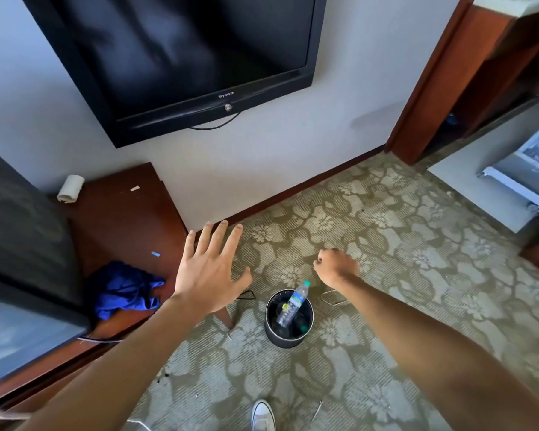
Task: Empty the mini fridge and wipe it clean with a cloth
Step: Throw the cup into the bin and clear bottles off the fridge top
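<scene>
Left grip spread flat, right grip loosely curled, both empty; plastic bottle tilts in the bin just beneath; blue cloth on counter leftward; bottle might tip out

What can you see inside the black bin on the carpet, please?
A clear plastic bottle with a green cap leans inside the black bin, neck poking above the rim. The dark interior beneath it hides whatever else is there.

The open mini fridge is cut off by the right edge, its contents blurred.
</scene>
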A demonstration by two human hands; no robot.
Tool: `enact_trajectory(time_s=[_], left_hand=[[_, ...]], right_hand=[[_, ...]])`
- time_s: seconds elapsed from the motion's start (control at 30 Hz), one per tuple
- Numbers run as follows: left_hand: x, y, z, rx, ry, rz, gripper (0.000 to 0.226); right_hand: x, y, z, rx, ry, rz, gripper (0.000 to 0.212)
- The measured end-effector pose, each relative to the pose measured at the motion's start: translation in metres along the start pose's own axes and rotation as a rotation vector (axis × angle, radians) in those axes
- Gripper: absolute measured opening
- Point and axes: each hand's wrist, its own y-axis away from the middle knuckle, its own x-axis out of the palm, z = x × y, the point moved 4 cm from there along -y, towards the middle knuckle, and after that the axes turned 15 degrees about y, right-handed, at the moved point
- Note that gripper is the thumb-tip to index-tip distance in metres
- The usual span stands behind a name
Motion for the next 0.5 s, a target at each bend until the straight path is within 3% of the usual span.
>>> enact_trajectory(time_s=[0.23,0.5], left_hand=[[-0.041,0.008,0.035,-0.065,0.013,-0.102,0.087],[-0.118,0.057,0.112,-0.194,-0.027,-0.243,0.088]], right_hand=[[-0.066,-0.009,0.053,-0.094,-0.079,-0.131,0.023],[-0.205,0.025,0.209,-0.317,-0.236,-0.365,0.017]])
